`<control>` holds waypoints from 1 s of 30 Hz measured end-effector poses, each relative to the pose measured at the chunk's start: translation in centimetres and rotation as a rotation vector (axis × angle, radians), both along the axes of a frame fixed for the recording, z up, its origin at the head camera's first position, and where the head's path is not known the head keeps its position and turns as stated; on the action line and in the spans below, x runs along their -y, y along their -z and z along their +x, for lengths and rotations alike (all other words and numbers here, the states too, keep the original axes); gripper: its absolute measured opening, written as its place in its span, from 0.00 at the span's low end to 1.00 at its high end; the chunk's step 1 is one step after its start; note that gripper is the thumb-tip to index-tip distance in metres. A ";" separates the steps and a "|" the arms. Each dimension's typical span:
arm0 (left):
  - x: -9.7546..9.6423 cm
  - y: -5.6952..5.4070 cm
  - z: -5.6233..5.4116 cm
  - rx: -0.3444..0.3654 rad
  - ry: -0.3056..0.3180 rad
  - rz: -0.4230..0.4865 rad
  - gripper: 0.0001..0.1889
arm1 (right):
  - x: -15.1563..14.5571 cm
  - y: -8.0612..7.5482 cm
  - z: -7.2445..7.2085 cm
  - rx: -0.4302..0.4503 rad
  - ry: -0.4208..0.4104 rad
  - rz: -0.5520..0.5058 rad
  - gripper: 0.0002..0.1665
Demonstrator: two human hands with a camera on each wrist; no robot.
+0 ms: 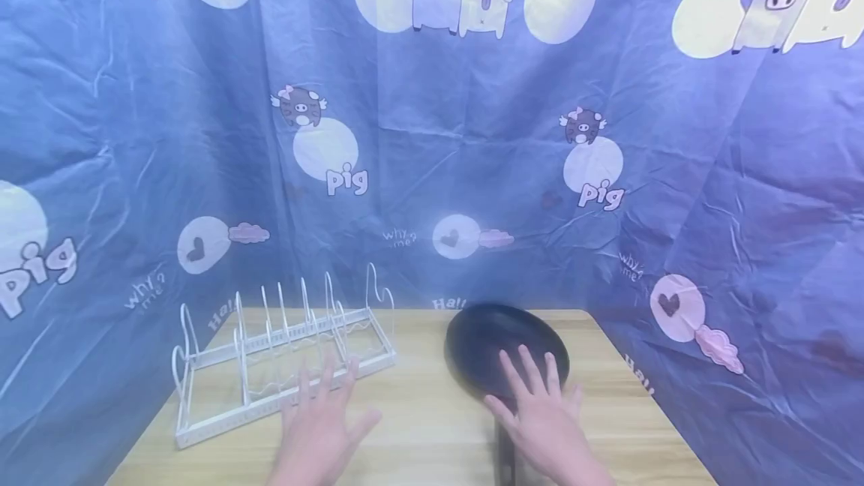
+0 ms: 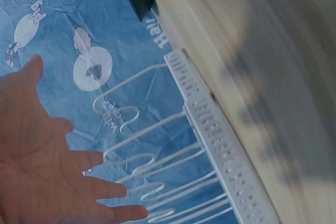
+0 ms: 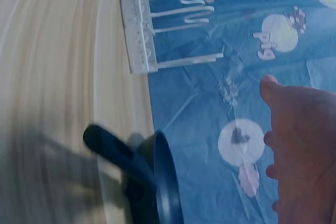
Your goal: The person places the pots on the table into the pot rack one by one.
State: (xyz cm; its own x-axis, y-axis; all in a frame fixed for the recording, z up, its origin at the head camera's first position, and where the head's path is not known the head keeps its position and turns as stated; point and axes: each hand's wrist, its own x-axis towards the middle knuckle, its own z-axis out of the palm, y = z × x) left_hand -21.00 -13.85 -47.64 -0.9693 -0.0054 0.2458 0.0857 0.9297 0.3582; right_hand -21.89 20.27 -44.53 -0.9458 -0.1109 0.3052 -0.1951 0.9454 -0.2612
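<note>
In the head view my left hand (image 1: 320,422) is held with spread fingers in front of a white wire rack (image 1: 229,415) with upright loops. The left wrist view shows that hand (image 2: 47,156) palm side, its fingers straight and nothing in them, beside the rack's loops. My right hand (image 1: 543,415), fingers also spread, overlaps a black frying pan (image 1: 489,336) whose handle (image 1: 505,448) points toward me. In the right wrist view the hand (image 3: 307,145) is apart from the pan (image 3: 168,187) and holds nothing.
The wooden tabletop (image 1: 418,411) carries both the rack, on the left, and the pan, on the right. Behind and along both sides hangs a blue cloth (image 1: 466,111) printed with cartoon pigs. Shadows of the hands fall on the wood.
</note>
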 end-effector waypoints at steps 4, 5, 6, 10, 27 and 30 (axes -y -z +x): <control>-1.0 1.0 -0.3 -0.017 0.000 0.047 0.49 | -1.4 0.6 0.0 0.033 0.025 -0.031 0.47; -1.4 1.2 -0.4 -0.023 0.000 0.061 0.48 | -1.8 0.8 0.1 0.044 0.028 -0.049 0.48; -1.8 1.5 -0.5 -0.026 -0.002 0.076 0.48 | -2.0 0.9 0.1 0.054 0.032 -0.061 0.48; -3.5 2.4 -0.8 -0.022 0.014 0.180 0.46 | -2.9 1.7 0.2 0.085 0.049 -0.114 0.46; -12.9 6.5 -1.7 0.425 0.196 0.762 0.44 | -4.7 7.1 -2.2 0.315 0.089 -0.792 0.42; -15.0 7.8 -1.5 0.459 0.262 0.771 0.46 | -4.8 8.1 -2.3 0.375 0.080 -1.017 0.41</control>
